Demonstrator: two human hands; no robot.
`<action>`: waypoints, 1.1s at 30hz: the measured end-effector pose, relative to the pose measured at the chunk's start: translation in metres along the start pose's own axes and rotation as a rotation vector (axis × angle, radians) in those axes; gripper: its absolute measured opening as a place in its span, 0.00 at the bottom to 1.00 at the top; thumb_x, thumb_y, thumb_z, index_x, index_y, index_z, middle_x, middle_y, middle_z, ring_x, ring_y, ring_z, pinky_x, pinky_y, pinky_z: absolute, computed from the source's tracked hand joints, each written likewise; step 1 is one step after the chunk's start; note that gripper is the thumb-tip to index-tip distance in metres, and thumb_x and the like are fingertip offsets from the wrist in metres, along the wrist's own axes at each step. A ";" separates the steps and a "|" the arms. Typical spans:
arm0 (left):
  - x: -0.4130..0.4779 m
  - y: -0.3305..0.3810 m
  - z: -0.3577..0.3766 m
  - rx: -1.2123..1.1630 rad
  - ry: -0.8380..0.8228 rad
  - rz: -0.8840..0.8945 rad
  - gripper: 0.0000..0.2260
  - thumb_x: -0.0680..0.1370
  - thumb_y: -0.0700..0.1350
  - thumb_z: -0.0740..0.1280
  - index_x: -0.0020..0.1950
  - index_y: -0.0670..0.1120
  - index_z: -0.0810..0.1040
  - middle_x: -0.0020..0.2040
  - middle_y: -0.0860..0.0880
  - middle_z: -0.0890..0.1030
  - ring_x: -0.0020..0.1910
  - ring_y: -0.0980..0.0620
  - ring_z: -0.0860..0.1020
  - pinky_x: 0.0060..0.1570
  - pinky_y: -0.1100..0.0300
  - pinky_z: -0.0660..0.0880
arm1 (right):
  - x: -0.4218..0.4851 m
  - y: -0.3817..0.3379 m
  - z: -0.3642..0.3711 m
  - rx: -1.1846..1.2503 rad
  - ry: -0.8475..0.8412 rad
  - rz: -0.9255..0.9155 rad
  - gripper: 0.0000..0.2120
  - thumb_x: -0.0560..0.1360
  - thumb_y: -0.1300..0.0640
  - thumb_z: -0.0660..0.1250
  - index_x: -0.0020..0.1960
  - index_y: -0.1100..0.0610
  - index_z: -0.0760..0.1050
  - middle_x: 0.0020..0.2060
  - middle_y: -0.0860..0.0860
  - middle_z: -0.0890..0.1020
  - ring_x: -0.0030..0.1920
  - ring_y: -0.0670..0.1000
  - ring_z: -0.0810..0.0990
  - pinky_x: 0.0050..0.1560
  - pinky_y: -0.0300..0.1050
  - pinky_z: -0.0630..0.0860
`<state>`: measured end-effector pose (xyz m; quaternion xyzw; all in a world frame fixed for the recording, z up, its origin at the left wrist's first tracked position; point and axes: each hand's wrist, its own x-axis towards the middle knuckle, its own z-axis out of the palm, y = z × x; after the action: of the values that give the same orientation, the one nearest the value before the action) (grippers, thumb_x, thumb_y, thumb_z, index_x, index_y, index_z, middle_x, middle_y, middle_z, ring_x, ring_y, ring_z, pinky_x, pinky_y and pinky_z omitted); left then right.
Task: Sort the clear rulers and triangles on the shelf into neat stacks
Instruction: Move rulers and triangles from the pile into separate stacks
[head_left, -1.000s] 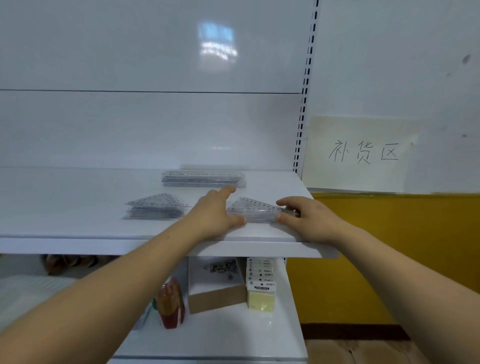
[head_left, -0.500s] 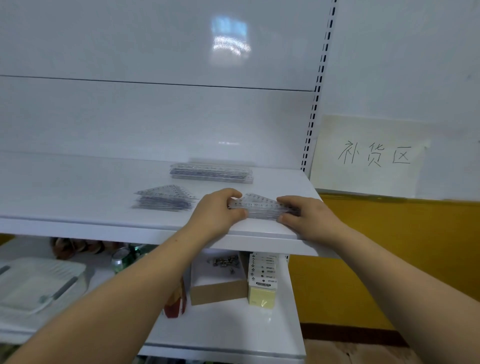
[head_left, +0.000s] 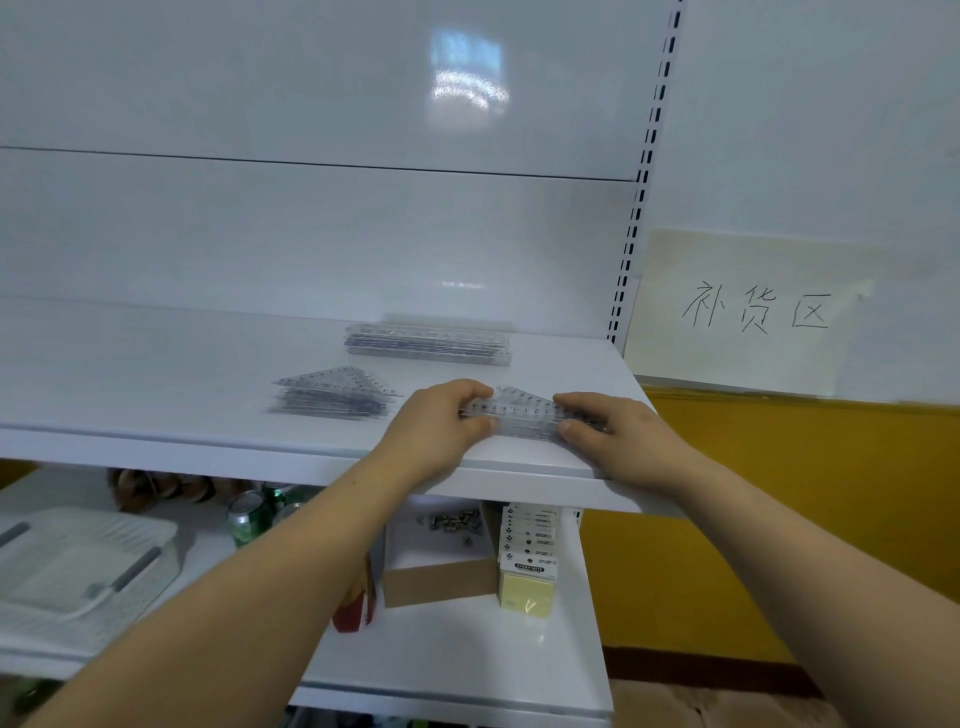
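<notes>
Left grip (head_left: 436, 431) and right grip (head_left: 618, 436) pinch the triangle stack (head_left: 524, 415).

Shelf (head_left: 156, 374) left half open; triangle stack (head_left: 332, 397) centre, ruler stack (head_left: 428, 343) behind, held triangles (head_left: 524, 415) right front obstruct.

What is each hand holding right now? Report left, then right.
Left hand: closed, gripping the left end of the stack of clear triangles.
Right hand: closed, gripping the same stack's right end.

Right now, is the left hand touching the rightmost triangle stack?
Touching. Head view: the left hand grips one end of the triangle stack, fingers curled over it.
</notes>
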<state>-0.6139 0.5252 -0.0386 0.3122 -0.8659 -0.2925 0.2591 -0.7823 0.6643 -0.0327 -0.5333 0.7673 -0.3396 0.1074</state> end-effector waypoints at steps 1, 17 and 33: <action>0.000 0.000 0.000 -0.003 0.002 0.001 0.19 0.75 0.49 0.69 0.66 0.51 0.73 0.66 0.50 0.75 0.60 0.53 0.74 0.54 0.64 0.66 | 0.000 0.000 0.000 -0.025 0.011 -0.008 0.21 0.78 0.47 0.63 0.70 0.47 0.68 0.64 0.46 0.75 0.54 0.43 0.73 0.53 0.37 0.69; 0.002 -0.004 0.004 0.036 0.018 0.012 0.20 0.76 0.51 0.67 0.67 0.53 0.72 0.67 0.50 0.74 0.63 0.51 0.73 0.57 0.61 0.67 | 0.000 -0.001 0.000 -0.017 -0.037 0.010 0.21 0.77 0.50 0.65 0.70 0.46 0.68 0.62 0.46 0.75 0.56 0.45 0.72 0.56 0.39 0.68; 0.013 -0.010 0.007 -0.125 -0.081 -0.069 0.25 0.74 0.56 0.68 0.70 0.55 0.68 0.67 0.53 0.73 0.62 0.52 0.74 0.64 0.51 0.70 | 0.039 -0.024 -0.003 0.039 -0.206 0.057 0.16 0.80 0.50 0.59 0.67 0.49 0.73 0.65 0.47 0.74 0.60 0.46 0.71 0.67 0.45 0.65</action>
<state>-0.6233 0.5124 -0.0465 0.3129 -0.8444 -0.3671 0.2329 -0.7820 0.6262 -0.0080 -0.5411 0.7603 -0.2947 0.2056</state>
